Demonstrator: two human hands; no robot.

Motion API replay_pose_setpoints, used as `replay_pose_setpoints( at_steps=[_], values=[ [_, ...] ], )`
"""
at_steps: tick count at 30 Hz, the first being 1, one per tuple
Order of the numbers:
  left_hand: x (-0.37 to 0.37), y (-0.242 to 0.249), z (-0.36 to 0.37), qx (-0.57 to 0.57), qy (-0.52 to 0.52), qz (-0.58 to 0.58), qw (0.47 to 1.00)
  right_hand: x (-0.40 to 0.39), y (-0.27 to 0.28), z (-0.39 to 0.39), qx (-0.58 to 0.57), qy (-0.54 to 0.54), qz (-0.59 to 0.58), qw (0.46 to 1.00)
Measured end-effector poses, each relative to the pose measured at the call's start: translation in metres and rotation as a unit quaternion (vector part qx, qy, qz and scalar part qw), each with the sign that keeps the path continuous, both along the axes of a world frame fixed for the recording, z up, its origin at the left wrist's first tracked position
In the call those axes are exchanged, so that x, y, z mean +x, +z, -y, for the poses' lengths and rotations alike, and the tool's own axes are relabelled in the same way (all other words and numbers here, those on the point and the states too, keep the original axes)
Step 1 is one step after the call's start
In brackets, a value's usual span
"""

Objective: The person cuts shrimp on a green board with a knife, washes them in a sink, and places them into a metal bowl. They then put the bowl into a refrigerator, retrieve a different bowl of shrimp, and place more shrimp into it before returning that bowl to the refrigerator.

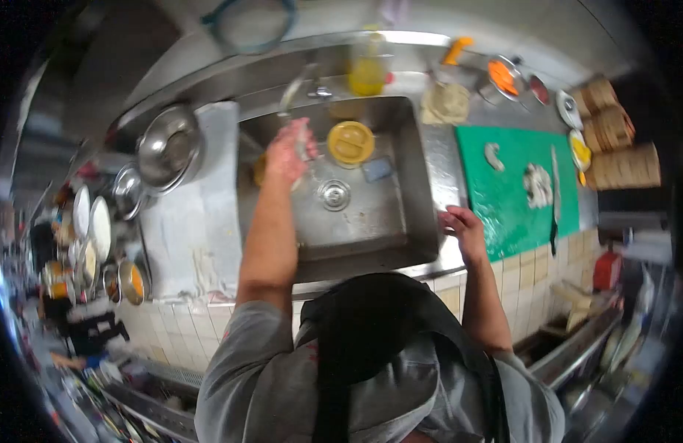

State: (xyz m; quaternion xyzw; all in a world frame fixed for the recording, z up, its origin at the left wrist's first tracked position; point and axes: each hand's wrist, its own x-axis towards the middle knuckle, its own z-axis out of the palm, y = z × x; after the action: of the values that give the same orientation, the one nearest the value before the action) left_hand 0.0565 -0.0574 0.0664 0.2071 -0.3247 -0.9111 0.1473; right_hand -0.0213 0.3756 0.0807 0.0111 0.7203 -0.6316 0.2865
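Head view shows our left hand (pixel 288 151) raised in the sink (pixel 419 184) under the tap (pixel 293 92), fingers loosely curled, holding nothing we can make out. Our right hand (pixel 463 230) rests open on the sink's wet rim, likely slippery. No readable labels.

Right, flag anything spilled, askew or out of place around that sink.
Nothing spilled or broken. A yellow lid and a blue sponge lie loose in the sink near the left hand; a knife rests along the green cutting board.
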Motion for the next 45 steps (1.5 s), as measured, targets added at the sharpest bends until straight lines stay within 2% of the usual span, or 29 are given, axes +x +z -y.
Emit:
replay_pose_setpoints(
  at_steps=[2,3,9,10,11,12,14,21,23,26,27,29,30,31,33,35,38,40,45],
  values=[
    [-0.004,-0.007,0.005,-0.026,-0.004,0.049,0.998,-0.001,0.001,-0.006,0.023,-0.001,-0.011,1.000],
    [-0.004,-0.005,0.001,-0.056,0.027,0.097,0.993,-0.003,-0.003,-0.010,0.032,0.000,-0.016,0.999],
    [0.013,-0.032,-0.003,-0.078,-0.042,0.126,0.988,-0.013,-0.007,-0.039,0.011,-0.042,-0.011,0.999],
    [0.014,-0.032,-0.007,-0.004,-0.057,0.068,0.996,-0.013,-0.004,-0.040,-0.009,-0.050,-0.013,0.999],
    [0.017,-0.033,-0.012,0.069,-0.067,0.007,0.995,-0.015,0.003,-0.042,0.031,-0.056,-0.002,0.998],
    [0.020,-0.028,-0.018,0.065,-0.052,0.016,0.996,-0.015,0.004,-0.044,0.021,-0.059,0.008,0.998],
    [0.015,-0.011,-0.033,0.115,-0.046,-0.064,0.990,-0.017,0.008,-0.046,0.020,-0.061,0.017,0.998],
    [0.009,0.004,-0.029,0.129,-0.045,-0.204,0.970,-0.025,0.004,-0.052,0.028,-0.018,0.011,0.999],
    [0.010,0.009,-0.022,0.116,-0.024,-0.186,0.975,-0.024,0.008,-0.051,0.044,-0.012,0.008,0.999],
    [0.013,0.015,-0.010,0.037,0.005,-0.113,0.993,-0.022,0.007,-0.050,0.050,-0.008,-0.002,0.999],
    [0.019,-0.003,0.006,0.040,-0.003,-0.114,0.993,-0.021,0.007,-0.051,0.051,-0.008,-0.007,0.999],
    [0.020,-0.055,0.040,0.123,-0.154,-0.189,0.962,-0.016,0.013,-0.047,0.054,-0.016,0.005,0.998],
    [0.017,-0.047,0.025,0.026,-0.066,0.032,0.997,-0.014,0.010,-0.048,0.043,-0.017,-0.001,0.999],
    [0.023,-0.040,0.006,-0.080,0.023,0.247,0.965,-0.012,0.007,-0.050,0.033,-0.020,-0.008,0.999],
    [0.037,-0.067,-0.017,-0.218,-0.028,0.347,0.912,-0.005,0.013,-0.049,0.029,-0.026,-0.015,0.999],
    [0.051,-0.092,-0.029,-0.268,-0.172,0.443,0.838,0.001,0.020,-0.049,0.021,-0.043,0.003,0.999],
    [0.060,-0.111,-0.061,-0.239,-0.221,0.415,0.849,0.012,0.019,-0.061,0.026,-0.066,0.007,0.997],
    [0.057,-0.101,-0.088,-0.198,-0.180,0.397,0.878,0.020,0.019,-0.073,0.018,-0.083,0.013,0.996],
    [0.021,-0.069,-0.143,-0.182,-0.218,0.278,0.918,0.023,0.014,-0.113,0.013,-0.103,-0.004,0.995]
  ],
)
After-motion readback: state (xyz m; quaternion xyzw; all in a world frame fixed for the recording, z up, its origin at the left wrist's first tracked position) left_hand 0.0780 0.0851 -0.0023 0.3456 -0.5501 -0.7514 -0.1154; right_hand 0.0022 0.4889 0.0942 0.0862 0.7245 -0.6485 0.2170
